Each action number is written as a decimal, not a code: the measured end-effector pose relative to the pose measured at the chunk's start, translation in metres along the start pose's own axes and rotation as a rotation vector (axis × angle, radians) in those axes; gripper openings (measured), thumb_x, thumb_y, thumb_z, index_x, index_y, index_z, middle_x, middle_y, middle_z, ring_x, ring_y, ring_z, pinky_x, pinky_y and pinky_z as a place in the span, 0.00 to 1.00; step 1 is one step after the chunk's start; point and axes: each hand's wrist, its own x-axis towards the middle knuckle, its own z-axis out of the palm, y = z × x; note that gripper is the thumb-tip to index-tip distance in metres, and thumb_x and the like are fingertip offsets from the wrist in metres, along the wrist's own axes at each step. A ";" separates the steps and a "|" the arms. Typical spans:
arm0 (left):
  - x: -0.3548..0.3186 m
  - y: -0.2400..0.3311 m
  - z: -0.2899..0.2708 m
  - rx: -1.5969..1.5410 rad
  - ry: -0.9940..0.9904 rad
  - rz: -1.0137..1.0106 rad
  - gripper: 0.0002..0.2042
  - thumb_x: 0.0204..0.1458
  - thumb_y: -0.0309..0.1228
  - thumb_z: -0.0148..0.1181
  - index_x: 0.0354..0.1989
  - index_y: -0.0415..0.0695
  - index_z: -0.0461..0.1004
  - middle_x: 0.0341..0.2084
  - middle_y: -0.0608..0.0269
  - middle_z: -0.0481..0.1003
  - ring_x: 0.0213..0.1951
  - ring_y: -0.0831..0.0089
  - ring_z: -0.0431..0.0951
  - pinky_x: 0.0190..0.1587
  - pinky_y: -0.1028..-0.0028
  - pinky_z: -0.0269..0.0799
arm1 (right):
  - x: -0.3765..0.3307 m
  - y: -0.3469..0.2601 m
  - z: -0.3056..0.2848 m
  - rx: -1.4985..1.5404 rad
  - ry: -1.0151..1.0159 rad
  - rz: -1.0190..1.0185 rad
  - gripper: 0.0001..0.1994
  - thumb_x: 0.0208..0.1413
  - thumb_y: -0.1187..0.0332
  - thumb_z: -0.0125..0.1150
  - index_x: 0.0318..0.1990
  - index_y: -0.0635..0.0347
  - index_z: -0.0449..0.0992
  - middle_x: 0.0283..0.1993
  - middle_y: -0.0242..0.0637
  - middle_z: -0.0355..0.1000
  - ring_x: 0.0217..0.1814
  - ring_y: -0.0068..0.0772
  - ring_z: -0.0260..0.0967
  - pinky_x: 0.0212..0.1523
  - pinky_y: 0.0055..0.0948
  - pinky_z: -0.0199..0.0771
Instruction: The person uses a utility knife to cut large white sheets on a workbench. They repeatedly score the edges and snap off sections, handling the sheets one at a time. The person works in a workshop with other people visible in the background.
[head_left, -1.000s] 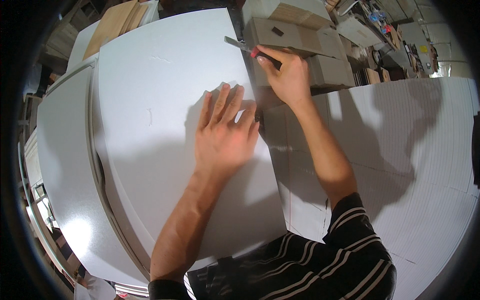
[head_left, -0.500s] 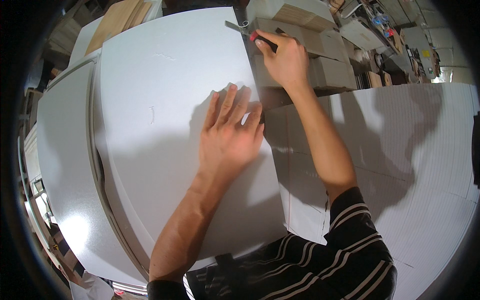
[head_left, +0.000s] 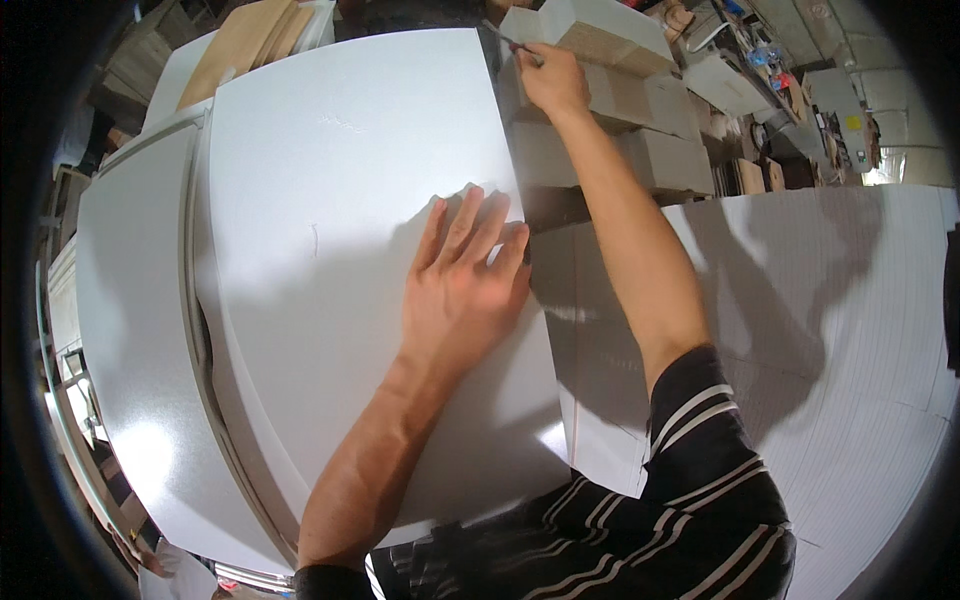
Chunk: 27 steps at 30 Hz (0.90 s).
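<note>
A white panel (head_left: 290, 330) lies flat in front of me. My left hand (head_left: 465, 285) rests on it with fingers spread, its thumb side at the panel's right edge. Past the panel's far right corner, my right hand (head_left: 555, 78) is closed around the handle of a flat-bladed knife (head_left: 502, 36). The narrow metal blade points to the far left, apart from the panel. My fingers hide most of the handle. Faint curled marks (head_left: 340, 122) show on the panel's far part.
On the left stands a second pale panel (head_left: 135, 300) with a grey edge. Wooden boards (head_left: 235, 50) are stacked at the far left. Stacked pale panels (head_left: 620, 90) stand beyond my right hand. A large white ribbed surface (head_left: 850, 350) spreads to the right.
My right hand has moved farther away and slightly right with the knife, off the panel's far corner. A thin white curl near the blade no longer shows. My left hand stays on the panel.
</note>
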 end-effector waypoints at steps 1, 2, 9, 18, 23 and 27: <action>0.000 0.000 0.000 0.000 0.004 0.002 0.17 0.52 0.31 0.72 0.52 0.47 0.83 0.64 0.58 0.74 0.71 0.58 0.68 0.75 0.49 0.59 | -0.002 0.003 0.002 0.109 -0.016 0.088 0.23 0.65 0.48 0.62 0.59 0.51 0.82 0.51 0.43 0.82 0.51 0.41 0.81 0.49 0.39 0.79; -0.001 -0.001 0.001 -0.007 -0.003 0.004 0.17 0.52 0.31 0.72 0.52 0.47 0.83 0.64 0.58 0.74 0.71 0.58 0.68 0.75 0.49 0.59 | -0.006 0.001 0.006 0.357 -0.045 0.181 0.29 0.63 0.46 0.66 0.60 0.62 0.79 0.51 0.41 0.80 0.50 0.33 0.78 0.45 0.37 0.78; -0.003 -0.006 0.002 0.046 -0.010 0.030 0.17 0.53 0.33 0.71 0.52 0.48 0.83 0.65 0.59 0.74 0.72 0.59 0.65 0.75 0.50 0.59 | -0.040 -0.020 0.002 1.013 -0.332 0.203 0.18 0.54 0.60 0.78 0.43 0.66 0.83 0.38 0.37 0.81 0.36 0.26 0.78 0.40 0.32 0.78; -0.017 0.007 0.001 0.050 -0.060 0.092 0.19 0.52 0.29 0.72 0.54 0.48 0.82 0.66 0.59 0.74 0.71 0.56 0.67 0.75 0.50 0.60 | -0.069 -0.011 -0.018 1.046 -0.499 0.165 0.20 0.49 0.61 0.82 0.42 0.64 0.80 0.39 0.35 0.77 0.38 0.31 0.75 0.33 0.34 0.76; -0.021 0.020 -0.011 0.033 -0.141 0.067 0.22 0.51 0.28 0.72 0.57 0.48 0.80 0.68 0.58 0.72 0.72 0.57 0.66 0.76 0.50 0.58 | -0.076 0.000 -0.033 0.945 -0.526 0.159 0.15 0.51 0.62 0.80 0.31 0.61 0.79 0.30 0.33 0.76 0.30 0.26 0.72 0.33 0.33 0.72; -0.045 0.038 -0.026 0.038 -0.135 0.024 0.20 0.50 0.28 0.71 0.54 0.46 0.81 0.63 0.58 0.75 0.69 0.58 0.70 0.74 0.52 0.62 | -0.107 0.022 -0.046 0.974 -0.530 0.036 0.14 0.53 0.62 0.79 0.28 0.59 0.78 0.27 0.28 0.74 0.28 0.23 0.69 0.33 0.31 0.69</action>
